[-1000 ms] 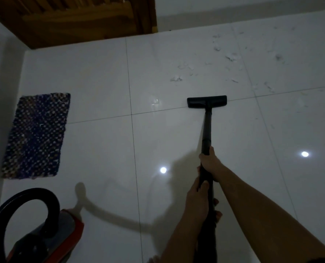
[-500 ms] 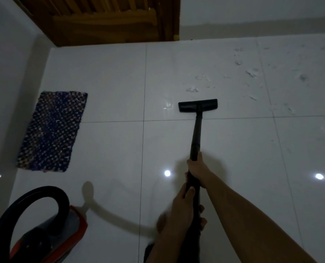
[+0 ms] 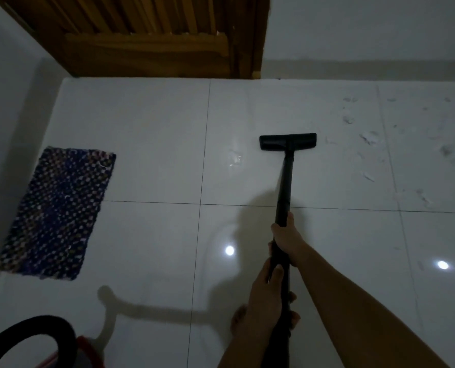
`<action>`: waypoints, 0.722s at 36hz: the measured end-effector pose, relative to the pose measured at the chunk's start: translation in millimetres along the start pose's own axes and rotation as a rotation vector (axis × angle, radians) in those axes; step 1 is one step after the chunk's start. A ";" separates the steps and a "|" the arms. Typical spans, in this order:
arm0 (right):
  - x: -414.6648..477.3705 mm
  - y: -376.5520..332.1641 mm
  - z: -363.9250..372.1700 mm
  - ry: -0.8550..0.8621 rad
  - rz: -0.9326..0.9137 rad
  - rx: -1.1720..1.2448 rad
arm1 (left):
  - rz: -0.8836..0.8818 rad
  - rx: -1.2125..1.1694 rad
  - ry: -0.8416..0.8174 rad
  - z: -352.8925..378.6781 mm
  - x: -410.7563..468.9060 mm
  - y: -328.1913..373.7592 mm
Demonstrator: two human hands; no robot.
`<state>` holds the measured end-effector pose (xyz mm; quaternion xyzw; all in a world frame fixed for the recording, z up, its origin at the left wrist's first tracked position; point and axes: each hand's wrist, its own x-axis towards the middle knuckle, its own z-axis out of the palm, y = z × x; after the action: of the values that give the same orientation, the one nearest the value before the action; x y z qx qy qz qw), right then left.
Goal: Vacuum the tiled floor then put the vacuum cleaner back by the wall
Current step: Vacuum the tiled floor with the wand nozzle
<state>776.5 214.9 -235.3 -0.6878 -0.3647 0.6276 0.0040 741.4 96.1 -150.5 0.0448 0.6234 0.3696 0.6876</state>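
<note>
Pushed forward since a second ago, the black floor nozzle [image 3: 287, 141] has left the grout line it sat on and now lies flat, well onto the far tile of the glossy white tiled floor [image 3: 152, 123], its wide bar set crosswise. Pale scraps of debris [image 3: 369, 138] are scattered on the tiles to its right, the closest bits near its right end. From the nozzle's middle a slim black wand [image 3: 284, 187] runs straight back toward the person. The right hand [image 3: 287, 240] grips the wand higher up, fingers wrapped fully round it; just below, the left hand [image 3: 267, 296] holds the same tube, thumb laid along the top and fingers curled underneath. A bare foot [image 3: 239, 322] shows beside the left wrist. At the lower left corner sits the vacuum cleaner body [image 3: 84, 341], red-edged and mostly cut off, with its black hose [image 3: 35, 321] arching over it. A dark woven mat [image 3: 59, 211] lies by the left wall, and a wooden door [image 3: 146, 35] stands at the far edge of the floor.
</note>
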 end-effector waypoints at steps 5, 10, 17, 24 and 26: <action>28.9 -41.3 -15.8 -0.003 -0.004 0.012 | 0.035 0.014 0.004 12.7 32.5 35.3; 62.4 -78.3 -34.8 -0.005 -0.010 0.022 | -0.016 0.014 0.002 28.1 68.8 73.4; 98.6 -123.0 -70.7 -0.008 -0.036 0.010 | -0.010 0.102 0.071 60.4 115.9 117.1; 125.6 -170.8 -117.7 0.041 -0.082 0.061 | 0.010 0.069 0.036 104.6 155.4 162.9; 131.2 -181.7 -128.7 0.051 -0.080 0.086 | 0.017 0.053 0.026 115.0 160.6 176.7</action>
<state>790.7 472.9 -236.7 -0.6878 -0.3642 0.6242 0.0679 755.7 360.3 -165.4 0.0634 0.6414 0.3594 0.6749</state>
